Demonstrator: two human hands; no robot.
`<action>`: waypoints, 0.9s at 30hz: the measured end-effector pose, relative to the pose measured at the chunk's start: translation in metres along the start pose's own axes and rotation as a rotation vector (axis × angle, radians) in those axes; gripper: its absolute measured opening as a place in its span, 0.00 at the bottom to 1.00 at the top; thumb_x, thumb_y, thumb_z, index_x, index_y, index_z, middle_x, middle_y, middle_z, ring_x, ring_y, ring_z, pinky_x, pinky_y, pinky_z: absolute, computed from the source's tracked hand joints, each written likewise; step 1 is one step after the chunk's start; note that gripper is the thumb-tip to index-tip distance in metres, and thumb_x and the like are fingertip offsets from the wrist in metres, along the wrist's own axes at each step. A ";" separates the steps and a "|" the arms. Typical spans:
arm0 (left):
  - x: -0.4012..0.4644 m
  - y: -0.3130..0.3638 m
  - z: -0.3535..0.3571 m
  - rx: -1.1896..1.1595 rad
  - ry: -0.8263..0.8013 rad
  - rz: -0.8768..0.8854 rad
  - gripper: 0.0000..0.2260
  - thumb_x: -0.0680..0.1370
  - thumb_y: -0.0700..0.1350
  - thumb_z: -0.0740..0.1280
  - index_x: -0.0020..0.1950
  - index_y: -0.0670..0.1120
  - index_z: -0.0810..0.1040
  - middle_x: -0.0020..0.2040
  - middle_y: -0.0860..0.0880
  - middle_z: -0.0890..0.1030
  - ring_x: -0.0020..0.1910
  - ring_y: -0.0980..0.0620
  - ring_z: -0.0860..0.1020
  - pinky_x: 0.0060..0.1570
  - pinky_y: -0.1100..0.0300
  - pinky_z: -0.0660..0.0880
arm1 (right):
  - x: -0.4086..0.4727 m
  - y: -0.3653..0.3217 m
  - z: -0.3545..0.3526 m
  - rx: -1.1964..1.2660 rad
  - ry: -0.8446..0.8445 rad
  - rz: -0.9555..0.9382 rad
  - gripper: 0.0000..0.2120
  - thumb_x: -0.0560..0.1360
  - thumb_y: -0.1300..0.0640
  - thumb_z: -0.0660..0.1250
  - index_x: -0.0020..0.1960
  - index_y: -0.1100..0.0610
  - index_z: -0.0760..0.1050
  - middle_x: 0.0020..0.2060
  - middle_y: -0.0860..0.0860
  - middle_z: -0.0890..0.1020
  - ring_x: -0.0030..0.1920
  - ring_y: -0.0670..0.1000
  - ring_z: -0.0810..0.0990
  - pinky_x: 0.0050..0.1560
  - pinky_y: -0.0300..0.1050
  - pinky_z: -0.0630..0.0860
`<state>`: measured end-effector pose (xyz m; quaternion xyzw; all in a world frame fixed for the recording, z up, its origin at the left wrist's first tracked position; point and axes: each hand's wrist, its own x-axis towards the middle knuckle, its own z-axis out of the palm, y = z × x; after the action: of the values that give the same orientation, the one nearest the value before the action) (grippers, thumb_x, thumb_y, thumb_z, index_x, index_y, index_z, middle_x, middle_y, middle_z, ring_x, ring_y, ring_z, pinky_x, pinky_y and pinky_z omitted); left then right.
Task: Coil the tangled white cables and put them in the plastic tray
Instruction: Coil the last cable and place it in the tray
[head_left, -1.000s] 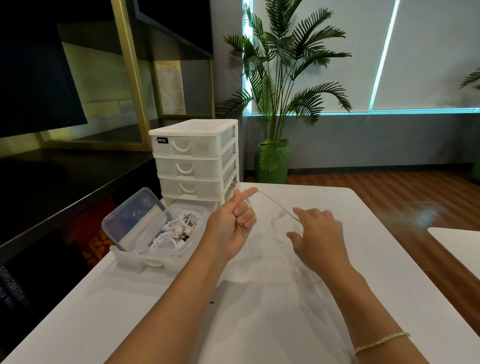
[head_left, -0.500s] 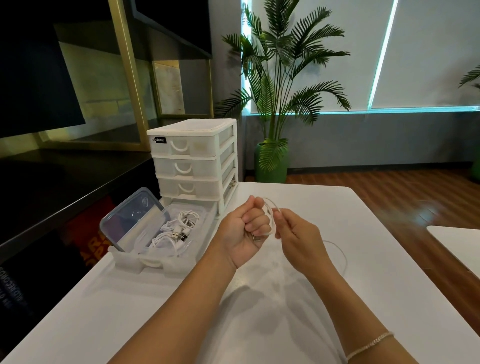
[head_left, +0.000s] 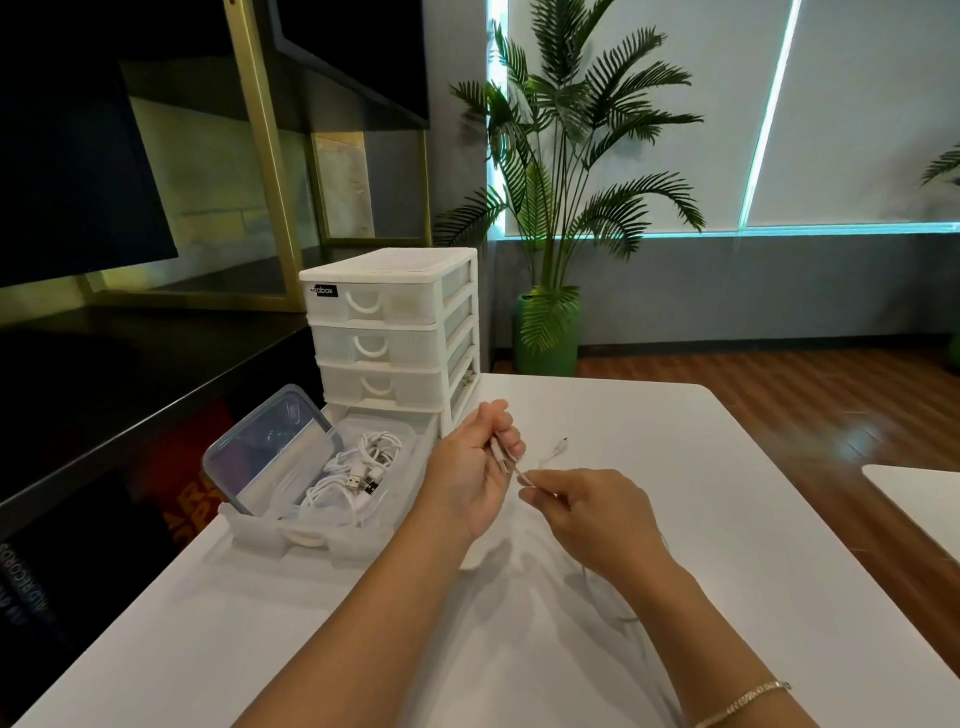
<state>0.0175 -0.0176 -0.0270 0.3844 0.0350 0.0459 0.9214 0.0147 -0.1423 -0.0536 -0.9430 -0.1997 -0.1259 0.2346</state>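
Note:
A thin white cable (head_left: 523, 475) stretches between both hands above the white table (head_left: 727, 545). My left hand (head_left: 475, 467) grips one end of it in curled fingers. My right hand (head_left: 582, 512) pinches the cable a short way along. Its free plug end (head_left: 560, 446) lies on the table beyond the hands, and more cable trails toward me under my right forearm. The plastic tray (head_left: 332, 538), a pulled-out drawer, sits left of my left hand and holds several coiled white cables (head_left: 358, 473).
A white drawer unit (head_left: 389, 332) stands behind the tray. A clear plastic lid (head_left: 265, 452) leans in the tray's left side. A dark counter runs along the left. A potted palm (head_left: 550, 218) stands beyond the table. Another white table edge (head_left: 919, 493) shows at right.
My right hand has drawn away from the left hand toward me, pulling the cable out straight. The loop held at the left hand is gone and the plug end now lies on the table.

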 end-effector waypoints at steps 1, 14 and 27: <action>-0.001 -0.002 0.001 0.163 0.040 0.030 0.10 0.82 0.42 0.56 0.52 0.38 0.74 0.26 0.51 0.75 0.27 0.55 0.73 0.37 0.62 0.76 | 0.000 0.000 0.000 -0.006 0.013 -0.006 0.14 0.78 0.44 0.58 0.61 0.42 0.75 0.52 0.44 0.83 0.51 0.48 0.79 0.48 0.40 0.72; -0.002 -0.007 -0.010 1.211 -0.170 0.103 0.15 0.83 0.46 0.53 0.63 0.41 0.74 0.39 0.50 0.80 0.38 0.53 0.78 0.45 0.62 0.76 | 0.002 0.011 -0.007 0.106 0.339 0.017 0.09 0.73 0.49 0.68 0.48 0.51 0.83 0.42 0.48 0.85 0.37 0.49 0.80 0.40 0.42 0.78; -0.010 0.008 -0.008 0.782 -0.423 -0.223 0.23 0.83 0.48 0.50 0.28 0.46 0.67 0.21 0.55 0.62 0.21 0.58 0.58 0.23 0.67 0.57 | 0.006 0.011 -0.016 0.580 0.363 0.171 0.06 0.69 0.49 0.70 0.41 0.52 0.81 0.33 0.42 0.80 0.36 0.45 0.78 0.37 0.35 0.72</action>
<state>0.0062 -0.0076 -0.0265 0.6979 -0.0982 -0.1498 0.6934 0.0227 -0.1571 -0.0427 -0.8126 -0.1027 -0.2096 0.5341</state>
